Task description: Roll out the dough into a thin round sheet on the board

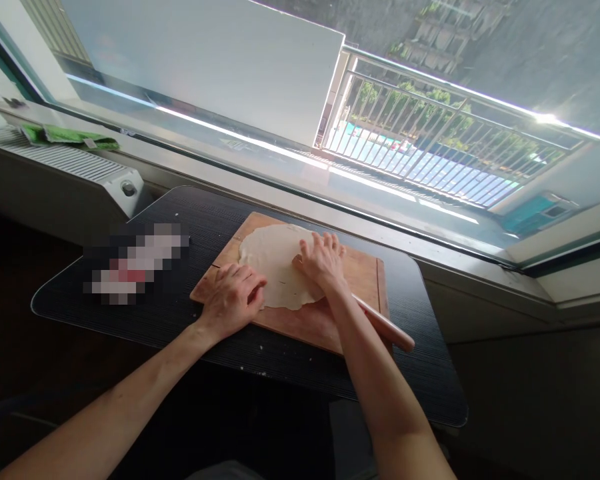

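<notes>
A thin, rolled-out sheet of dough (277, 260) with an uneven edge lies on a wooden board (365, 270). At its near left edge is my left hand (234, 297), fingers curled in and thumb bent against the dough; the exact grip is partly hidden. My right hand (323, 260) rests over the dough's right side, fingers spread and pointing away from me, thumb toward the middle. Under my right forearm a wooden rolling pin (387, 327) lies slantwise, its far part hidden and its near end past the board's right edge.
The board is on a dark table (430, 373) with rounded corners and small crumbs near its front. A pixelated pale and red item (135, 267) lies to the left. Behind stand a radiator (70, 157) with a green cloth (70, 137) and a windowsill (280, 183).
</notes>
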Motion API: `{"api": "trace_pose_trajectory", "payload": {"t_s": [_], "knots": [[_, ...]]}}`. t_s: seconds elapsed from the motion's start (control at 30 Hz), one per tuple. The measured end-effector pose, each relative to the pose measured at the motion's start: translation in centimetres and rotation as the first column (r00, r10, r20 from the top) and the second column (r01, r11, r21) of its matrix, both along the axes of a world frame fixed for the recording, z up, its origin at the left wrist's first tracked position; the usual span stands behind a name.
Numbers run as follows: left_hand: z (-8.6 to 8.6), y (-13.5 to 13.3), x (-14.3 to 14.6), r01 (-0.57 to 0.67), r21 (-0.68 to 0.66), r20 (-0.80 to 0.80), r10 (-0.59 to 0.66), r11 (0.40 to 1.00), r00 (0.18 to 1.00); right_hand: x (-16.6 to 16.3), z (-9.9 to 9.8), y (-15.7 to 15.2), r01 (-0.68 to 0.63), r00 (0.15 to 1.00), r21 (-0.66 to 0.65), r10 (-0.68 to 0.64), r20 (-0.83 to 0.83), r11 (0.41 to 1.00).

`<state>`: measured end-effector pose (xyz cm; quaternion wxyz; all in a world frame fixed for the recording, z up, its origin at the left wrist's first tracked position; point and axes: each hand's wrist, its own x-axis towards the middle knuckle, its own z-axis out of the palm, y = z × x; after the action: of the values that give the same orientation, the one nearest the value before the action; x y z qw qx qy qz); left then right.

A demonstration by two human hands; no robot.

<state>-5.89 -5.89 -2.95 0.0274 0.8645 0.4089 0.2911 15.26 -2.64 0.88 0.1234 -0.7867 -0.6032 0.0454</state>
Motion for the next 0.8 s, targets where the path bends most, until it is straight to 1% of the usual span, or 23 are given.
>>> {"api": "trace_pose_trajectory", "payload": {"t_s": [0.07,0.1,0.13,0.17,0.2,0.27,0.3,0.33,0.37,0.47,0.5,0.53,0.57,0.67,0.7,0.73,0.8], "knots": [[0.0,0.0,0.0,-0.001,0.003,0.002,0.001,1.000,1.000,1.5,0.5,1.5,0.122,0.992,-0.041,-0.123,-0.034,0.992],[0.0,0.0,0.0,0.002,0.004,0.004,-0.002,1.000,1.000,1.8,0.6,1.8,0.147,0.988,-0.060,-0.149,-0.044,0.987],[0.0,0.0,0.0,0.007,0.003,0.007,-0.007,1.000,1.000,1.6,0.5,1.6,0.138,0.989,-0.076,-0.142,-0.049,0.988],[0.0,0.0,0.0,0.009,0.001,0.008,-0.009,1.000,1.000,1.1,0.4,1.0,0.096,0.994,-0.079,-0.099,-0.043,0.992],[0.0,0.0,0.0,0.010,-0.001,0.007,-0.010,1.000,1.000,0.3,0.2,0.1,0.027,0.999,-0.065,-0.029,-0.026,0.998],[0.0,0.0,0.0,0.014,-0.005,-0.003,-0.014,1.000,1.000,-1.2,-0.4,-1.5,-0.110,0.993,0.004,0.109,0.048,0.994],[0.0,0.0,0.0,0.012,-0.006,-0.008,-0.012,1.000,1.000,-1.6,-0.5,-1.9,-0.145,0.986,0.036,0.141,0.083,0.989],[0.0,0.0,0.1,0.007,-0.004,-0.011,-0.007,1.000,1.000,-1.6,-0.5,-1.9,-0.147,0.985,0.059,0.140,0.102,0.987],[0.0,0.0,0.1,0.003,0.001,-0.009,-0.003,1.000,1.000,-1.3,-0.4,-1.5,-0.119,0.989,0.067,0.112,0.101,0.991],[0.0,0.0,0.1,0.002,0.025,0.007,-0.002,1.000,1.000,0.4,0.1,0.4,0.043,0.999,0.006,-0.043,0.021,0.999],[-0.1,0.0,0.1,0.005,0.030,0.009,-0.006,1.000,1.000,0.6,0.2,0.6,0.071,0.997,-0.014,-0.071,-0.001,0.997],[0.0,0.0,0.0,0.009,0.031,0.008,-0.009,0.999,1.000,0.4,0.2,0.4,0.069,0.998,-0.022,-0.070,-0.010,0.997],[0.0,0.0,0.1,0.009,0.028,0.003,-0.009,1.000,1.000,-0.1,0.1,-0.2,0.034,0.999,-0.018,-0.034,-0.006,0.999],[0.1,-0.1,0.1,0.006,0.014,-0.017,-0.005,1.000,1.000,-2.4,-0.4,-2.6,-0.142,0.989,0.032,0.140,0.054,0.989],[0.1,-0.1,0.1,0.003,0.010,-0.023,-0.003,1.000,1.000,-2.7,-0.5,-3.0,-0.169,0.984,0.042,0.165,0.073,0.985],[0.1,-0.1,0.1,0.000,0.006,-0.024,0.000,1.000,1.000,-2.7,-0.5,-3.0,-0.166,0.984,0.047,0.162,0.079,0.985],[0.0,-0.1,0.1,-0.006,0.005,-0.016,0.006,1.000,1.000,-1.5,-0.1,-1.7,-0.088,0.995,0.022,0.087,0.054,0.996]]}}
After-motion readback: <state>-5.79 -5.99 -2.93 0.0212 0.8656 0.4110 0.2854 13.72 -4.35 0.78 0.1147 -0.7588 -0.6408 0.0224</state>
